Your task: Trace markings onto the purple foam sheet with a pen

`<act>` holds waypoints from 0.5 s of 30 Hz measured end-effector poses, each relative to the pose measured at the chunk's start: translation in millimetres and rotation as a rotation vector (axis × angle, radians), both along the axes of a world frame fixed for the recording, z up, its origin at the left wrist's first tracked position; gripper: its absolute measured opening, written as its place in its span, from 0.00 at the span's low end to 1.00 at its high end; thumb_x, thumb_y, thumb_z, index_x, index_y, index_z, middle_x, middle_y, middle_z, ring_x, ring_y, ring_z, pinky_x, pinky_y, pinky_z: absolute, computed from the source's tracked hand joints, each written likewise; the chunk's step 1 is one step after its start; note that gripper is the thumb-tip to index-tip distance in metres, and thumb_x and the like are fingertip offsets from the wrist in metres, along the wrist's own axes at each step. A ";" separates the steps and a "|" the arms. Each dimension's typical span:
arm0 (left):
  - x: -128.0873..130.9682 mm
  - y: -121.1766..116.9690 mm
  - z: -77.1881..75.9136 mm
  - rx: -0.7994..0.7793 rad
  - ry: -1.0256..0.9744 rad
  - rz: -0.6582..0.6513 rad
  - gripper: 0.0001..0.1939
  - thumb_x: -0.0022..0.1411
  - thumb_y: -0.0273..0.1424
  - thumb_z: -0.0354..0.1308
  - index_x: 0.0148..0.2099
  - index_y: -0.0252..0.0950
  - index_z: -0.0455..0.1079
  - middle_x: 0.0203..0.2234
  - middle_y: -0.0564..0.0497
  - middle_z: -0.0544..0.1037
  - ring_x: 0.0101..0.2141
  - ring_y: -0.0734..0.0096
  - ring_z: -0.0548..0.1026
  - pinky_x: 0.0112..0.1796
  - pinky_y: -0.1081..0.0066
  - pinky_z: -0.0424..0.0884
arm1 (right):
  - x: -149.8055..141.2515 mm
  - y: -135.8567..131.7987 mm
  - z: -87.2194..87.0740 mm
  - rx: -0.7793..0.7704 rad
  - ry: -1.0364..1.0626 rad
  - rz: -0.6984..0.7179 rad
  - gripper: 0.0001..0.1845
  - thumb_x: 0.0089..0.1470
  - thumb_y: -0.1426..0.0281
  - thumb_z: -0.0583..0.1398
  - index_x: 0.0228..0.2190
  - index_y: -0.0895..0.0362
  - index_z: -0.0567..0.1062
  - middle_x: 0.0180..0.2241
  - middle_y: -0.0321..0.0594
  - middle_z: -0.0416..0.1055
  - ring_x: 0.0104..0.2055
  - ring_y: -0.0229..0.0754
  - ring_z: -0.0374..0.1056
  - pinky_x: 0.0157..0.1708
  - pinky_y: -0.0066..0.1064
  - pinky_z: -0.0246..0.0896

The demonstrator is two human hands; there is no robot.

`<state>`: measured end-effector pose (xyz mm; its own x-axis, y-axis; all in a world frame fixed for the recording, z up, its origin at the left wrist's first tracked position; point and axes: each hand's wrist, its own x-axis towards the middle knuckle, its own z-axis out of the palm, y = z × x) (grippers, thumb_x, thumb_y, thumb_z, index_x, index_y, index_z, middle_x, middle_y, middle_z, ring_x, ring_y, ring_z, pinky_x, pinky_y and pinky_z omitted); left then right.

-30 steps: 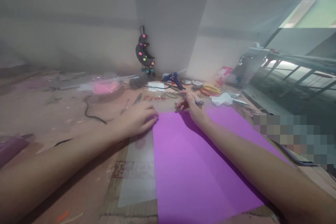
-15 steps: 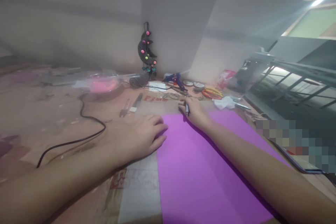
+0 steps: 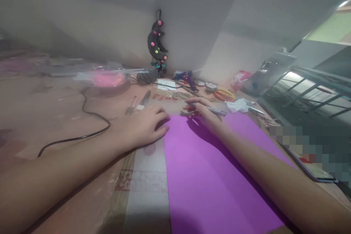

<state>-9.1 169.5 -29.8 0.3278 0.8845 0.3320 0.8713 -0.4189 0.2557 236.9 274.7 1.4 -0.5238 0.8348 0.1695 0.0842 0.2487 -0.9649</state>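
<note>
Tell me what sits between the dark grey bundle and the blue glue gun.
The head view shows a white card between the dark grey bundle and the blue glue gun, with a thin dark cord running across it.

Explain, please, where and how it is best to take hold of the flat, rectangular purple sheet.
Probably pinch the left edge of the purple sheet about midway, coming from the left. The sheet lies flat; this straight edge is bare nearer than the left hand, while the right forearm crosses over the right side.
</note>
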 end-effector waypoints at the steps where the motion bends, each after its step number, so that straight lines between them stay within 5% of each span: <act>1: -1.4 1.5 -1.1 -0.004 -0.016 -0.003 0.17 0.75 0.42 0.55 0.56 0.41 0.78 0.49 0.43 0.77 0.51 0.55 0.76 0.54 0.55 0.74 | -1.9 -0.8 0.0 0.037 -0.056 -0.023 0.19 0.58 0.49 0.64 0.36 0.52 0.74 0.29 0.37 0.76 0.28 0.41 0.68 0.29 0.34 0.64; 4: -1.9 2.4 -1.5 -0.014 -0.035 0.004 0.17 0.75 0.42 0.54 0.56 0.41 0.77 0.50 0.44 0.76 0.51 0.55 0.76 0.55 0.54 0.74 | -7.6 -1.9 -0.1 0.171 -0.199 -0.076 0.19 0.56 0.52 0.65 0.27 0.51 0.66 0.19 0.28 0.62 0.21 0.35 0.56 0.25 0.32 0.52; 15: -0.9 1.3 -0.2 0.000 -0.057 0.007 0.15 0.74 0.42 0.55 0.54 0.42 0.78 0.48 0.44 0.76 0.51 0.54 0.74 0.56 0.54 0.71 | -27.1 10.2 -12.6 0.296 -0.354 -0.180 0.14 0.52 0.66 0.61 0.23 0.51 0.59 0.20 0.28 0.59 0.24 0.36 0.57 0.27 0.33 0.50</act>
